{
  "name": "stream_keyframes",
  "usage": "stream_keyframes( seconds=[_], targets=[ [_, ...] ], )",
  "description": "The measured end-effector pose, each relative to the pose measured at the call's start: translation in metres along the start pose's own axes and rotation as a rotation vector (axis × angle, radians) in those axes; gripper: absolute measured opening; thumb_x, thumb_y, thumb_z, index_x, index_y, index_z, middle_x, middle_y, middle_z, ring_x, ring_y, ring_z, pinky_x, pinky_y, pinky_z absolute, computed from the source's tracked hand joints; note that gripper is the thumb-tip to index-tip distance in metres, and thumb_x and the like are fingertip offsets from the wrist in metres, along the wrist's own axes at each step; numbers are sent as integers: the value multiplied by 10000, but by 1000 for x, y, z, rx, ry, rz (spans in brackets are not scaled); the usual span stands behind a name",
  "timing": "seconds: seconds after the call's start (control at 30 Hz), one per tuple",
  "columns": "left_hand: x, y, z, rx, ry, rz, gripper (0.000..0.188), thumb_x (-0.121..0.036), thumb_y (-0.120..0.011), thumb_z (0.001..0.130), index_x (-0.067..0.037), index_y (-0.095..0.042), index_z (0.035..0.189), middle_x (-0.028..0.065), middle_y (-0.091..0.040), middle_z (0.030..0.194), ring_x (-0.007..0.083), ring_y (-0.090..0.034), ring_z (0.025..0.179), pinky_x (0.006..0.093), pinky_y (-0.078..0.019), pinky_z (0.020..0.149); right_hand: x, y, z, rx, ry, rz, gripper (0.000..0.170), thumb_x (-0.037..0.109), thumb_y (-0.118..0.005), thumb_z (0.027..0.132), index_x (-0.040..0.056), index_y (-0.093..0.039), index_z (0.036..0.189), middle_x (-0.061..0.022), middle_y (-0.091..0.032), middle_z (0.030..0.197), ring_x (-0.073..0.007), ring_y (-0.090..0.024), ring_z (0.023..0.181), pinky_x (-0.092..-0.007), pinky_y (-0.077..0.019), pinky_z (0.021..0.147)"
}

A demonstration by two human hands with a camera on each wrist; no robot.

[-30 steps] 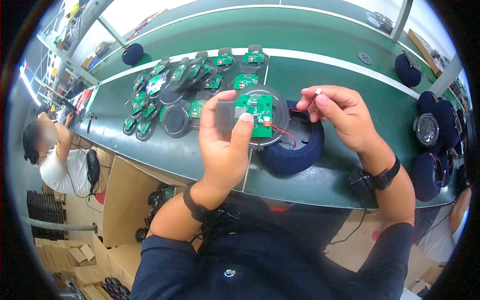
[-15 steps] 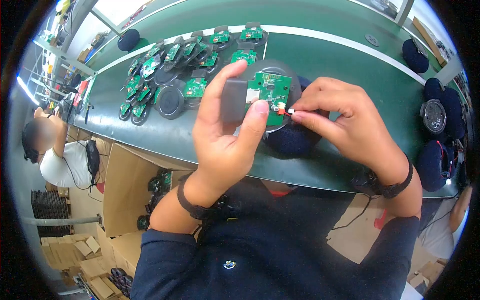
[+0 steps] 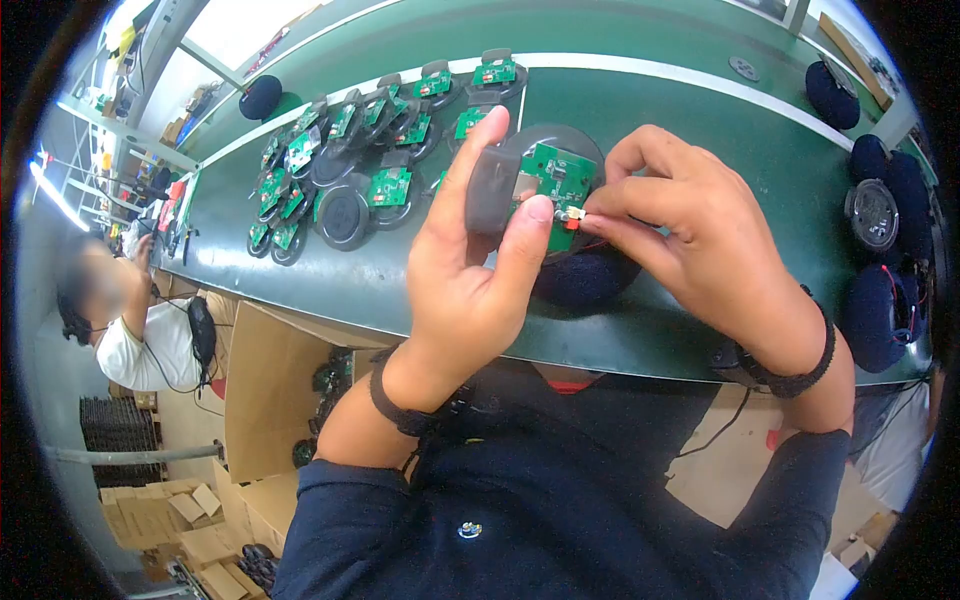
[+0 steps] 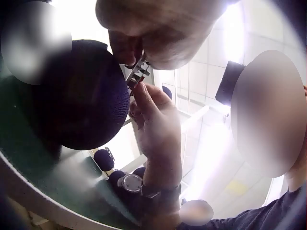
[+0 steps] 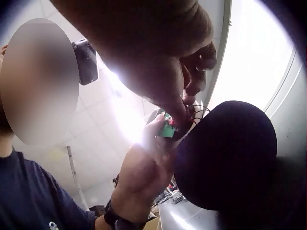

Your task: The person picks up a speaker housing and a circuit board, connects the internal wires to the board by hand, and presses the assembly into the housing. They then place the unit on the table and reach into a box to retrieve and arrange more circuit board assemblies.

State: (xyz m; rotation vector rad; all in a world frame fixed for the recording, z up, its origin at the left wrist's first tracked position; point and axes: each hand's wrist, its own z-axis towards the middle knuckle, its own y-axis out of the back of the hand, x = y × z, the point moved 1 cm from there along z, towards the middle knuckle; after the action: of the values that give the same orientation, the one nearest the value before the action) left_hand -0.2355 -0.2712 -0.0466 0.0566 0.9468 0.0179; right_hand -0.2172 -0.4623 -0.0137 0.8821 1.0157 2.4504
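Note:
My left hand [image 3: 465, 280] grips a dark round plastic base carrying a green circuit board [image 3: 570, 172], its thumb over the board's near side and its fingers behind the grey tab [image 3: 490, 190]. At the board's lower edge, thumb and forefinger of my right hand [image 3: 705, 225] pinch a small white plug [image 3: 577, 212] right at the red-and-white socket. The plug's wires are mostly hidden by the fingers. Beneath the board sits a dark blue fabric-covered round speaker shell [image 3: 585, 283]; it looms large in the left wrist view and, as a black shape [image 5: 230, 153], in the right wrist view.
Several similar bases with green boards [image 3: 390, 186] lie spread over the left of the green table [image 3: 300, 285]. More fabric shells [image 3: 875, 315] and a round speaker [image 3: 872, 215] stand at the right edge. An opened cardboard box [image 3: 275, 390] is below; another person [image 3: 150, 330] sits at left.
My right hand has brought the white plug leftward from beside the base to the socket on the board. The base in my left hand has shifted right and tilted.

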Motion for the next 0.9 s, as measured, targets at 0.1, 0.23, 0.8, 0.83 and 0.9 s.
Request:
stream_keyframes(
  seconds=[0.1, 0.23, 0.8, 0.83, 0.9],
  targets=[
    [6, 5, 1, 25, 79, -107, 549, -33, -608, 950, 18, -387, 1451, 41, -595, 1074, 93, -556, 952, 240, -463, 858, -5, -3, 1, -53, 21, -33, 121, 74, -758, 775, 31, -700, 872, -83, -555, 844, -237, -587, 765, -322, -452, 667],
    [1, 3, 1, -36, 113, -157, 545, -40, -603, 955, 22, -382, 1449, 47, -595, 1103, 97, -562, 985, 253, -463, 881, -10, -9, 4, -7, -86, 288, 124, 142, -725, 819, 28, -691, 852, -108, -562, 810, -272, -580, 766, -349, -447, 672],
    [5, -1, -5, -61, 139, -178, 545, -20, -627, 940, 13, -398, 1432, 46, -600, 1080, 109, -577, 977, 265, -471, 901, -12, -8, 4, -12, -334, 443, 174, 164, -777, 813, -2, -730, 835, -69, -576, 749, -126, -533, 628, -274, -411, 569],
    [6, 0, -4, -59, 143, -176, 545, -20, -627, 940, 13, -398, 1432, 46, -600, 1080, 109, -577, 977, 265, -471, 901, -13, -9, 3, -4, -352, 453, 177, 167, -777, 813, -2, -729, 830, -69, -580, 749, -124, -524, 610, -272, -410, 563],
    [7, 4, -3, 3, 120, -97, 534, -16, -627, 935, -1, -403, 1419, 62, -608, 1100, 117, -583, 1001, 276, -476, 905, -14, -11, 3, 1, -361, 458, 179, 172, -779, 813, 2, -728, 835, -66, -589, 755, -121, -525, 609, -266, -410, 565]
  ],
)
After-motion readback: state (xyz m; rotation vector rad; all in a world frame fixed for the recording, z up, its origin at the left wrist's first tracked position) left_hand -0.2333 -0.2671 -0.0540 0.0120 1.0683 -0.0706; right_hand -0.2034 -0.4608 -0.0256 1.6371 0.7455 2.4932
